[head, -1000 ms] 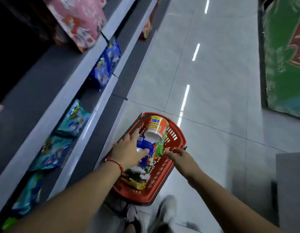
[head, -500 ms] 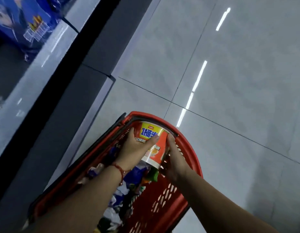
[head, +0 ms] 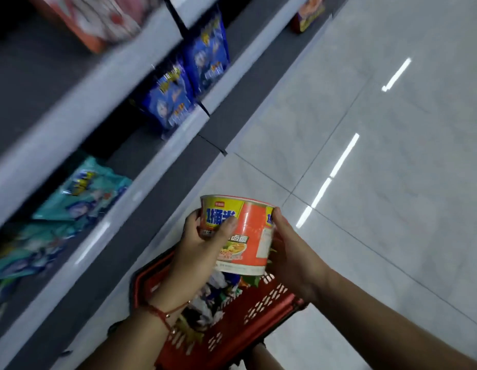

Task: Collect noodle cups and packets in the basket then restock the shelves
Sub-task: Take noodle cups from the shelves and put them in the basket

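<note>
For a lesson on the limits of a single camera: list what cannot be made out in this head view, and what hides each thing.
- Noodle cup: its lid faces away, and the left hand and right hand cover parts of the label.
- Red basket: both forearms hide much of its contents; the packets inside cannot be counted.
- Teal packets and blue packets: motion blur makes their print unreadable.
- Top shelf goods: cut by the upper edge.

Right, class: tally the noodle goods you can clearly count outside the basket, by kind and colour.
Noodle cup, held in both hands: 1
Blue packets on the shelf: 2
Teal packets: too blurred for an exact count, left out
Total counted: 3
</note>
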A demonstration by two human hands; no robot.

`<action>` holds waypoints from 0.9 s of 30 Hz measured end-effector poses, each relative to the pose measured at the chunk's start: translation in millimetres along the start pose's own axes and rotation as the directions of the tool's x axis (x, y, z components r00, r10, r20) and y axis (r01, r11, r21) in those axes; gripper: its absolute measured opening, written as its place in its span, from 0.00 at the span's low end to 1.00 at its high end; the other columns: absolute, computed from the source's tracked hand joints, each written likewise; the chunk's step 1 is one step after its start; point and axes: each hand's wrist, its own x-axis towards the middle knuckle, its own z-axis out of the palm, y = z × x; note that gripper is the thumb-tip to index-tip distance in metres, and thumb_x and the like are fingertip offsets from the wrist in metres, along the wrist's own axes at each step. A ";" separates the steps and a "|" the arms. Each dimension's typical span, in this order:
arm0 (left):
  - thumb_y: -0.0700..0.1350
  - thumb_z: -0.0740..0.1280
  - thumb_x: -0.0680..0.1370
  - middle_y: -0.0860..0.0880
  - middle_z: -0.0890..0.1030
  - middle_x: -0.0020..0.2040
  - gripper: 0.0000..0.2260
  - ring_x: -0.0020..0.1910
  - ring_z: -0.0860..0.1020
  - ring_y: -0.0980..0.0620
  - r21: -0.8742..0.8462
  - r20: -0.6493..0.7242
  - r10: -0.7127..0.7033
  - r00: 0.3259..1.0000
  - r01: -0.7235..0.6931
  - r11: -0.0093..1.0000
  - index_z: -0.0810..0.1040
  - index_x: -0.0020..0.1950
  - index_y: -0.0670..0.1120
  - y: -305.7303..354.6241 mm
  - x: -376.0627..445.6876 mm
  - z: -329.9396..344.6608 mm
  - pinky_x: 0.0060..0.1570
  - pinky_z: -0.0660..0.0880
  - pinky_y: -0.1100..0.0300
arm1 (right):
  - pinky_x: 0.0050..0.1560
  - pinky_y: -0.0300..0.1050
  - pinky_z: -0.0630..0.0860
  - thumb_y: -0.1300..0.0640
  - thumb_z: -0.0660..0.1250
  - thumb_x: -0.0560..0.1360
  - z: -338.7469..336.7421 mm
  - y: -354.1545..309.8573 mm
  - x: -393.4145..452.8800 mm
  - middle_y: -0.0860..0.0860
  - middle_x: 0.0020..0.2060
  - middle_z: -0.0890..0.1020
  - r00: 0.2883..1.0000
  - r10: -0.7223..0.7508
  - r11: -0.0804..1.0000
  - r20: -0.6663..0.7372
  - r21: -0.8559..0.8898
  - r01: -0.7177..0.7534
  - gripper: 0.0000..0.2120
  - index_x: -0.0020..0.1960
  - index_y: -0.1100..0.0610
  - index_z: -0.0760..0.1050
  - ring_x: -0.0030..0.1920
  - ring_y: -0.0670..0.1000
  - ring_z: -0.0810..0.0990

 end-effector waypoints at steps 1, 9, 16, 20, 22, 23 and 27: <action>0.63 0.70 0.63 0.52 0.85 0.49 0.29 0.41 0.85 0.55 -0.024 0.000 0.026 1.000 -0.026 0.999 0.71 0.62 0.55 23.2 -22.8 -8.6 0.34 0.78 0.67 | 0.67 0.60 0.72 0.30 0.64 0.68 13.7 -13.2 -23.0 0.55 0.58 0.83 0.998 -0.025 1.000 0.050 -0.006 0.025 0.36 0.67 0.52 0.75 0.60 0.57 0.82; 0.62 0.68 0.64 0.54 0.86 0.51 0.27 0.47 0.85 0.55 -0.164 -0.047 0.366 0.930 -0.368 0.915 0.74 0.61 0.55 179.9 -237.0 -76.4 0.38 0.79 0.64 | 0.68 0.64 0.69 0.33 0.66 0.65 141.2 -81.4 -254.5 0.58 0.64 0.79 0.841 -0.287 0.945 0.460 -0.011 0.328 0.41 0.70 0.56 0.72 0.66 0.60 0.77; 0.70 0.71 0.63 0.57 0.85 0.53 0.32 0.50 0.84 0.56 -0.009 -0.183 0.672 0.717 -0.685 0.728 0.72 0.63 0.58 250.7 -432.7 -137.1 0.48 0.79 0.62 | 0.67 0.59 0.72 0.34 0.55 0.75 241.6 -80.8 -425.4 0.59 0.66 0.78 0.619 -0.392 0.833 0.681 -0.023 0.553 0.35 0.71 0.57 0.71 0.66 0.60 0.77; 0.60 0.79 0.62 0.54 0.84 0.56 0.41 0.53 0.83 0.54 0.088 -0.205 0.802 0.561 -0.805 0.586 0.63 0.71 0.60 270.1 -519.4 -154.0 0.47 0.78 0.64 | 0.58 0.53 0.79 0.34 0.51 0.74 287.6 -82.2 -497.7 0.60 0.60 0.81 0.409 -0.372 0.788 0.833 0.050 0.614 0.36 0.65 0.59 0.78 0.61 0.59 0.81; 0.51 0.81 0.65 0.59 0.83 0.55 0.45 0.50 0.83 0.57 0.164 -0.266 0.835 0.482 -0.831 0.532 0.55 0.72 0.66 276.3 -557.0 -154.5 0.42 0.78 0.67 | 0.58 0.54 0.79 0.33 0.55 0.71 306.3 -82.6 -526.9 0.61 0.60 0.81 0.338 -0.354 0.779 0.872 0.075 0.622 0.37 0.65 0.60 0.78 0.61 0.60 0.81; 0.52 0.80 0.65 0.61 0.83 0.54 0.47 0.49 0.83 0.59 0.200 -0.301 0.840 0.451 -0.832 0.518 0.51 0.73 0.68 278.9 -573.4 -155.0 0.40 0.78 0.67 | 0.60 0.55 0.78 0.32 0.60 0.69 313.7 -82.9 -539.2 0.62 0.61 0.80 0.312 -0.336 0.779 0.889 0.077 0.622 0.38 0.66 0.60 0.76 0.62 0.61 0.80; 0.57 0.79 0.66 0.66 0.80 0.57 0.47 0.55 0.81 0.61 0.291 -0.387 0.852 0.353 -0.830 0.476 0.47 0.71 0.73 287.5 -630.6 -153.2 0.51 0.79 0.64 | 0.62 0.59 0.76 0.31 0.74 0.59 338.1 -83.1 -585.6 0.62 0.63 0.79 0.201 -0.237 0.788 0.950 0.066 0.613 0.43 0.64 0.58 0.79 0.63 0.62 0.79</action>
